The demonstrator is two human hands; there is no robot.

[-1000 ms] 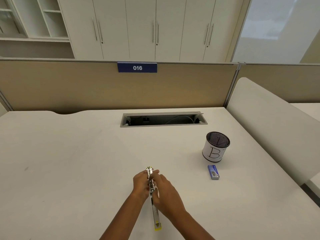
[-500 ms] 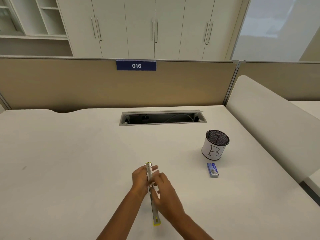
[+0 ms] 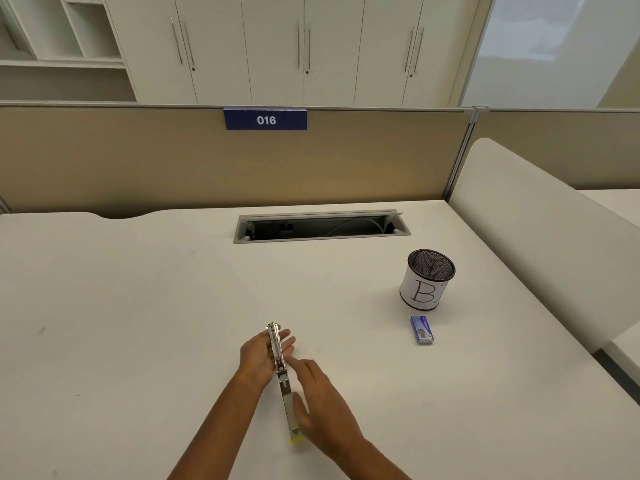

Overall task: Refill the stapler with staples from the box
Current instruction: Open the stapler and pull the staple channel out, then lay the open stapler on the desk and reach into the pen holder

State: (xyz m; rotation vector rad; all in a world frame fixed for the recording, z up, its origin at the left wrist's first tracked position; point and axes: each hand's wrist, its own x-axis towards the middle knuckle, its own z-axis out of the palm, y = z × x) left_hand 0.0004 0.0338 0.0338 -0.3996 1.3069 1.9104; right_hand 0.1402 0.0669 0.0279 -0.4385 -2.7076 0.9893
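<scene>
The refill is at an early stage. The slim silver metal stapler (image 3: 284, 386) with yellow tips is swung open into one long strip. It sits near the front edge of the white worktop (image 3: 138, 306), its far tip pointing away from the person. Opening it looks to be the only step done.

The hands are close together, one on each side of the stapler. The left hand (image 3: 258, 356) holds the far half, with its thumb side on the left and its fingers (image 3: 287, 337) showing past the metal on the right. The right hand (image 3: 322, 396) lies just beside the near half with loose, fairly straight fingers. Its thumb rests against the metal, and it is somewhat blurred. I see no closed grip there.

The small blue cardboard box (image 3: 421, 330) of staples lies flat, well apart to the right of the hands. It is near the black mesh pen cup (image 3: 427, 282), which is wrapped in white paper marked "B". The box looks closed and untouched, though it is too small to be sure. No loose strip of staples shows on the worktop or in either hand. Whether the open channel holds any staples cannot be told.

The box has yet to be fetched and opened. A strip then has to be laid in the channel and the stapler folded shut.
</scene>
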